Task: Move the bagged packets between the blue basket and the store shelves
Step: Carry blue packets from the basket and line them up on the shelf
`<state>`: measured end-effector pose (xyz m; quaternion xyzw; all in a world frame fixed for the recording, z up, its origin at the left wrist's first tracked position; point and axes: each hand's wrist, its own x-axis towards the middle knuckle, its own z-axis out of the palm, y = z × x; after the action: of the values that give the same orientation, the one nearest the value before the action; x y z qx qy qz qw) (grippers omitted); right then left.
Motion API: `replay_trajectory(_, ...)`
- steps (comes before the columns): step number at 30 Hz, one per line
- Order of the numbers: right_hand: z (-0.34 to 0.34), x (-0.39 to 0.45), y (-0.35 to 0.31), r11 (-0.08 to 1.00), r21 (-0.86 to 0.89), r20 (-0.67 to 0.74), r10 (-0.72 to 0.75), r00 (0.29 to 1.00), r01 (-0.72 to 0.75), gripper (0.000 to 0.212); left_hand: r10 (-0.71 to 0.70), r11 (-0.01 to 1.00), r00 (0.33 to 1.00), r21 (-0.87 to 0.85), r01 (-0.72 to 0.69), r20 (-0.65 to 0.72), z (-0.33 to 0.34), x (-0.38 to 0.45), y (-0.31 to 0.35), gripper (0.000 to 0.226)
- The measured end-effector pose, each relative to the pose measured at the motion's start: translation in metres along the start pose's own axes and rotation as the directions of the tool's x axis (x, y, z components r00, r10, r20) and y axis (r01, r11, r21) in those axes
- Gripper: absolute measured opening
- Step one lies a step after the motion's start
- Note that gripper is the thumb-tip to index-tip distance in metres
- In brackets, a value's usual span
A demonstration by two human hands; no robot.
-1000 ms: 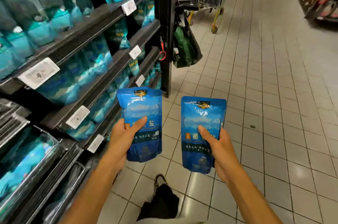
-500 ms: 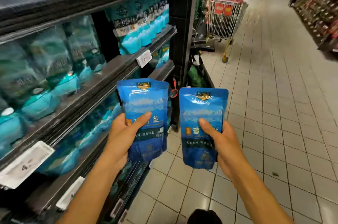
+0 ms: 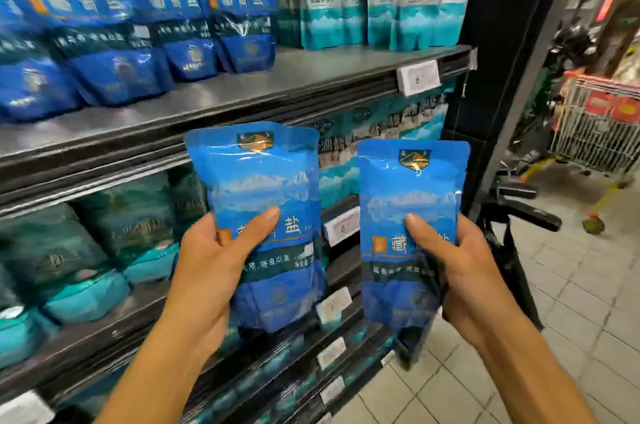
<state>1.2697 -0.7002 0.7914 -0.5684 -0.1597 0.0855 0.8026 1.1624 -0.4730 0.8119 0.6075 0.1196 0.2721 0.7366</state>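
Gripped a blue packet (image 3: pixel 263 181) upright in the left hand (image 3: pixel 207 271), thumb pressed across the front, fingers hidden behind. Gripped a second blue packet (image 3: pixel 412 188) likewise in the right hand (image 3: pixel 464 271), thumb on the label. Held both just beside each other, apart, in front of the shelving and below the upper shelf (image 3: pixel 311 77). Saw no blue basket anywhere in view.

Judged the step in hand as shelving the pair. Looked best to lift both to the upper shelf, where the row of matching blue packets (image 3: pixel 173 25) stood, not among the teal packets (image 3: pixel 381 7) to their right. Seemed wise to set one down at a time on the bare metal in front of that row, base first, label outward, and to let go only once upright (soft pouches slump and tip forward easily). Would have needed care not to knock the front row over.

Found the shelf top smooth, grey and bare along its front strip, with a white price tag (image 3: pixel 418 77) clipped to its edge. Noted more teal packets (image 3: pixel 86 250) on the lower shelves. Made out, off to the right, a pale tiled floor (image 3: pixel 571 319), a wire trolley (image 3: pixel 595 132) and a dark bag (image 3: pixel 512 250) hanging by the shelf end.
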Motion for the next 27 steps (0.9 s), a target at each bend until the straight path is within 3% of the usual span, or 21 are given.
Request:
replay_trajectory(7,0.046,0.1,-0.051,0.989,0.12,0.303,-0.121,0.945,0.088,0.039,0.205,0.978,0.969,0.055,-0.199,-0.139,0.029,0.027,0.073,0.038)
replay_trajectory(12,0.106,0.158,-0.106,0.955,0.27,0.462,-0.24,0.854,0.122,0.034,0.339,0.94,0.917,0.126,-0.318,-0.209,0.036,0.073,0.15,0.035)
replay_trajectory(15,0.139,0.196,-0.134,0.927,0.359,0.506,-0.292,0.812,0.109,0.013,0.374,0.927,0.893,0.131,-0.351,-0.249,0.037,0.117,0.182,0.027)
replay_trajectory(17,0.161,0.222,-0.142,0.918,0.38,0.506,-0.31,0.805,0.114,0.01,0.395,0.918,0.879,0.161,-0.363,-0.268,0.037,0.148,0.189,0.025)
replay_trajectory(22,0.187,0.263,-0.113,0.976,0.219,0.562,-0.138,0.816,0.014,0.032,0.373,0.92,0.876,0.248,-0.305,-0.306,0.033,0.186,0.164,0.032)
replay_trajectory(25,0.18,0.278,-0.1,0.997,0.08,0.641,-0.058,0.765,0.009,0.035,0.353,0.896,0.883,0.384,-0.224,-0.309,0.019,0.191,0.154,0.031)
replay_trajectory(27,0.173,0.285,-0.103,0.996,-0.032,0.691,-0.037,0.722,0.082,0.029,0.349,0.81,0.894,0.57,-0.137,-0.282,0.01,0.188,0.157,0.037)
